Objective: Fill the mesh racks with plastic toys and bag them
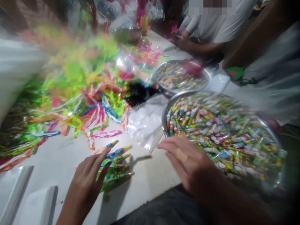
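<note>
My left hand [87, 178] rests over a small row of slim colourful tubes [119, 158] on the white table, its fingers apart and touching their left part. What lies under the palm is hidden. My right hand [181, 157] hangs at the near left rim of a large metal bowl [164, 125] full of small colourful wrapped pieces. Its fingers are stretched out, with nothing visible in them. A clear plastic bag [144, 123] lies beyond, between the hands.
A heap of neon strips and packets [79, 84] covers the table's left and back. A second metal bowl [161, 89] stands behind the large one. White trays [37, 206] lie at the near left. A person in a white shirt [215, 28] works across the table.
</note>
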Demonstrator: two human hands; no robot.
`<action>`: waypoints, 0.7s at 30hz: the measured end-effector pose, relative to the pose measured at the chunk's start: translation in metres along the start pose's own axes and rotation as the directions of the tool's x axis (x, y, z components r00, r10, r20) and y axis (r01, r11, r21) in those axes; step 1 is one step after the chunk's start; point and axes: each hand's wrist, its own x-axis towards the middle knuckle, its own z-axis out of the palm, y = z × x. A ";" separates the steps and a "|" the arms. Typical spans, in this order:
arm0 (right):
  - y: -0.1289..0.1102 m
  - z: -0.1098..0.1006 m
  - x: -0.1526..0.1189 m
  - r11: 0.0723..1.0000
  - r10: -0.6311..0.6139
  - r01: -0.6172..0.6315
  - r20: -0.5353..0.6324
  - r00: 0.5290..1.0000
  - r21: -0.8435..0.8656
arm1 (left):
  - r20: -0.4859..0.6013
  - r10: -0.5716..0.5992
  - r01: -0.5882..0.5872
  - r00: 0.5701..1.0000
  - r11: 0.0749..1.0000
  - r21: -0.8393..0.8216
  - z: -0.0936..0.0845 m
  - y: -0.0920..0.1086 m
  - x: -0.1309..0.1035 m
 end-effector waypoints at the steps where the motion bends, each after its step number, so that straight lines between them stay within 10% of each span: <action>1: 0.018 -0.011 -0.001 0.996 -0.050 0.051 0.017 0.999 -0.079 | 0.037 -0.027 0.029 0.999 0.999 -0.041 0.005 -0.011 -0.004; 7: 0.100 -0.038 0.008 0.880 -0.096 0.296 0.470 0.878 -0.372 | 0.225 -0.088 0.127 0.970 0.978 -0.163 0.031 -0.038 -0.027; 21: 0.101 -0.071 0.046 0.765 -0.185 0.365 0.363 0.913 -0.531 | 0.087 -0.193 0.192 0.977 0.981 0.015 0.054 -0.030 -0.024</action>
